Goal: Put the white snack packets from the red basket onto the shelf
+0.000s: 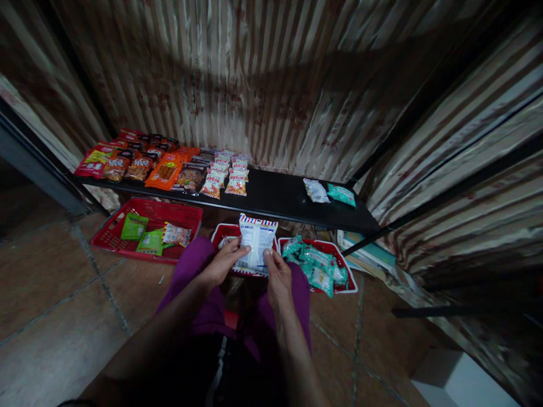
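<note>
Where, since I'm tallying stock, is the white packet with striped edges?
Head view, centre: the white packet is held between the left hand and right hand, just over a red basket, in front of the black shelf.

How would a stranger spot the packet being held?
Find the long black shelf against the corrugated wall. Just below its front edge, the left hand and right hand hold one snack packet upright. It is white with a red-and-blue striped border, unlike the teal packets in the red basket beside it.

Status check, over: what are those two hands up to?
Left hand and right hand both shut on white plastic snack packet with red-and-blue striped edges. Red plastic basket just behind it. Nothing blocking the hands.
</note>
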`<move>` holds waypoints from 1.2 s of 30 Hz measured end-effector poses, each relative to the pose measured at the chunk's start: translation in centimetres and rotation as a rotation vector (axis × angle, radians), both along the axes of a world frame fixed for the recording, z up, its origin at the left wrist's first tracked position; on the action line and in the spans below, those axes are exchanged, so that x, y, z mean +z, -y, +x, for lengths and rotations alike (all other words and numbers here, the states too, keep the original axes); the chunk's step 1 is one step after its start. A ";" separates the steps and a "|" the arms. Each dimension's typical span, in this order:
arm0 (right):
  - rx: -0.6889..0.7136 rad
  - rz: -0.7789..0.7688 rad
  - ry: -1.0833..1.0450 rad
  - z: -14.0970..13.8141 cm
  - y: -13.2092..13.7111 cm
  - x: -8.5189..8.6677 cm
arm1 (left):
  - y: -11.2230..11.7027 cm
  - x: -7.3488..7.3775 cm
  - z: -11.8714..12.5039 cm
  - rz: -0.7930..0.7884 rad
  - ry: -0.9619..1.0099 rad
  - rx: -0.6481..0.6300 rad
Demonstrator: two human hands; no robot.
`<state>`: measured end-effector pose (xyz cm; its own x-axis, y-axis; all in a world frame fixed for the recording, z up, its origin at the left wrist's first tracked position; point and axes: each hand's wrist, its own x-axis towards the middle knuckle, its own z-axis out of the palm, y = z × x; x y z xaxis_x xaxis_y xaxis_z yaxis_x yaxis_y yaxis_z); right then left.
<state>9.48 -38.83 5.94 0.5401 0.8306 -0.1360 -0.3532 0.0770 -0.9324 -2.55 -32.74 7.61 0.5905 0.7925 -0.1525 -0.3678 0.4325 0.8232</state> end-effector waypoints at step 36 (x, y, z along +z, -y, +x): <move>-0.199 0.112 1.225 0.0 0.9 -0.6 | 0.3 -1.0 1.2 0.188 -0.255 0.296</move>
